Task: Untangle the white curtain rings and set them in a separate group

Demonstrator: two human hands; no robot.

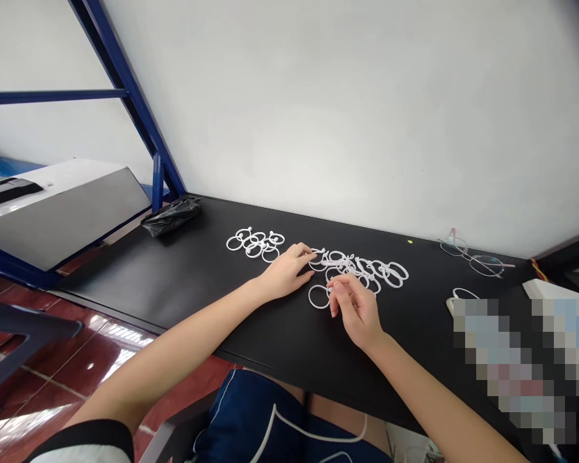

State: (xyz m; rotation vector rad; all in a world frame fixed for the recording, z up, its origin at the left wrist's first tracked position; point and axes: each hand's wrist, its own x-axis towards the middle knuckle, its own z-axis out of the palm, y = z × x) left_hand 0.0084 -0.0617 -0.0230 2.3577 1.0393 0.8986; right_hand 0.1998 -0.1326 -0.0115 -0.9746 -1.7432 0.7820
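A loose pile of thin white rings point(393, 278), some with small knobs or knots, lies on the black table in front of me. My right hand point(356, 312) is closed at the near side of the pile, its thumb and fingers pinched at the edge of one white ring point(309, 297). My left hand point(287, 273) rests just left of the pile with thumb and fingers apart, the fingertips near its leftmost ring. Farther left lies a smaller group of similar rings point(235, 243), partly overlapping. My right fingers hide part of the pinched ring.
The black table point(193, 276) meets a white wall at the back. A crumpled black plastic bag point(172, 215) lies at its far left. Eyeglasses point(485, 265) lie at the right rear, with a blurred-out object point(506, 360) nearer me. A blue metal frame point(139, 109) rises on the left.
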